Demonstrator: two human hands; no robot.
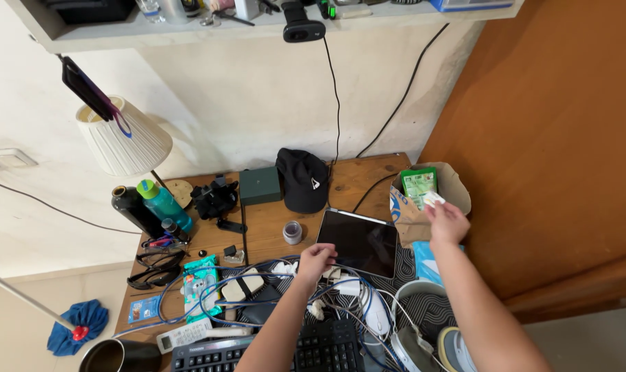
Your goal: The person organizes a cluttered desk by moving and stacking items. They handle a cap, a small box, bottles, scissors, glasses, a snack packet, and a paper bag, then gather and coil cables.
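Right of centre, at the bag: the right hand has its grip pinched shut on a small white packet, held just over the mouth of a brown paper bag.
Bag: it stands open on the tabletop at the right of the frame, with a green packet upright inside, just left of the white one.
Left hand: the left hand lies low at centre, fingers curled down onto a tangle of blue and white cables; its grip looks partly closed, and whether it holds a cable I cannot tell.
Beside the left hand: a dark tablet lies flat, its lower left corner touching the knuckles.
Lower frame: a black keyboard sits under both forearms, a white mouse just right of it among the cables.
Centre, further up: a small round jar stands left of the tablet; behind it are a black cap and a dark green box.
Left of the frame: a black bottle and a teal bottle stand together under a white lampshade.
Top: a shelf carries a black webcam at its edge.
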